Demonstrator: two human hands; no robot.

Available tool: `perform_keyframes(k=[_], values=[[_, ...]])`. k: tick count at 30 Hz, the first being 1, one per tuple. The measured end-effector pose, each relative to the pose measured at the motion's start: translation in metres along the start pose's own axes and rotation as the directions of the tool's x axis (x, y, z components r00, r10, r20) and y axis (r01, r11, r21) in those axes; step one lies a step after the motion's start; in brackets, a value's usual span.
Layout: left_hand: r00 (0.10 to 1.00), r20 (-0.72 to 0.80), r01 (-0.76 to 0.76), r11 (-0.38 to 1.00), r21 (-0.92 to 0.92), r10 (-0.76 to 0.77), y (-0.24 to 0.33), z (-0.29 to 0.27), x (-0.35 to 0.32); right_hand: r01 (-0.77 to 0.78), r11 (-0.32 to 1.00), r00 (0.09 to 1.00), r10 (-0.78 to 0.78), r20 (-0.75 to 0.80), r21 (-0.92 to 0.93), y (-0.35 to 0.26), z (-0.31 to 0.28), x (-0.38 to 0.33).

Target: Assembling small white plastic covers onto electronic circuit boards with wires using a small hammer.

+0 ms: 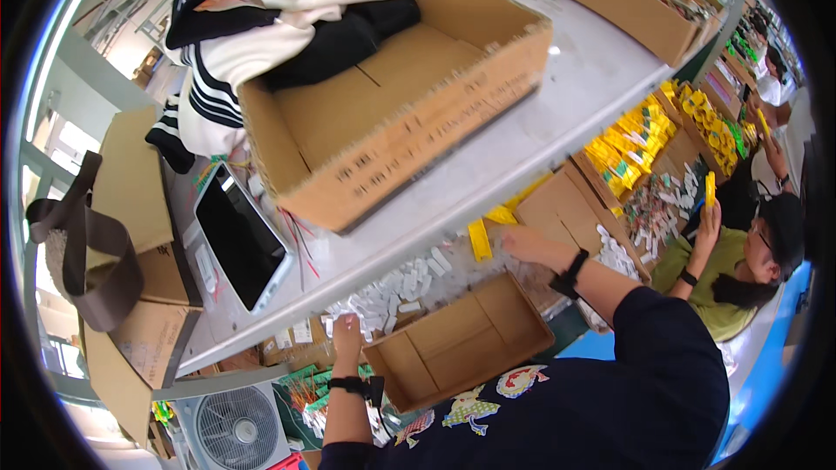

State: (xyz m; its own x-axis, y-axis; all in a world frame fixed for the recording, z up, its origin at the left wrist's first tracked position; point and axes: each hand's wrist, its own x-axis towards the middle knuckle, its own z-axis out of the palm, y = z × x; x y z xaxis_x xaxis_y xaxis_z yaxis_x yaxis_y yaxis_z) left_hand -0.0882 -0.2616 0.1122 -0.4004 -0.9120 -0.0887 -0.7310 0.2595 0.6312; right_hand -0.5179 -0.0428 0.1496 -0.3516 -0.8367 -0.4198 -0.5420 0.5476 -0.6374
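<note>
My left hand [346, 331] is at the near edge of a heap of small white plastic pieces [418, 283], its fingers curled in. What they hold, if anything, is too small to make out. Farther right, my right hand [533, 246] reaches across the work surface, with its fingertips at a flat yellow plastic piece [480, 240] that it appears to pinch. More yellow lies just behind those fingers. Between my forearms and close to my body rests a shallow open cardboard box [466, 335], its brown bottom showing.
A raised shelf [418, 209] bears a large cardboard box [427, 135], clothing [252, 43] and a dark-screened tablet [239, 235]. At right, yellow pieces [631, 144] fill a carton; a co-worker [723, 278] holds one up. A fan [241, 426] stands lower left.
</note>
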Motion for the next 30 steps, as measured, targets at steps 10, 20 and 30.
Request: perform_keyframes(k=[10, 20, 30], values=[[0.935, -0.35, -0.023, 0.974, -0.224, -0.059, 0.047, -0.027, 0.175, 0.311, 0.928, 0.932, -0.34, -0.124, -0.207, -0.13, -0.131, 0.21], [0.879, -0.442, 0.007, 0.932, -0.363, -0.179, 0.028, -0.053, 0.229, 0.447, 0.861, 0.861, -0.488, -0.145, -0.242, -0.196, -0.13, 0.312], [0.885, -0.42, -0.032, 0.875, -0.482, -0.2, 0.039, -0.055, 0.265, 0.459, 0.853, 0.818, -0.515, -0.257, -0.248, -0.201, -0.143, 0.336]])
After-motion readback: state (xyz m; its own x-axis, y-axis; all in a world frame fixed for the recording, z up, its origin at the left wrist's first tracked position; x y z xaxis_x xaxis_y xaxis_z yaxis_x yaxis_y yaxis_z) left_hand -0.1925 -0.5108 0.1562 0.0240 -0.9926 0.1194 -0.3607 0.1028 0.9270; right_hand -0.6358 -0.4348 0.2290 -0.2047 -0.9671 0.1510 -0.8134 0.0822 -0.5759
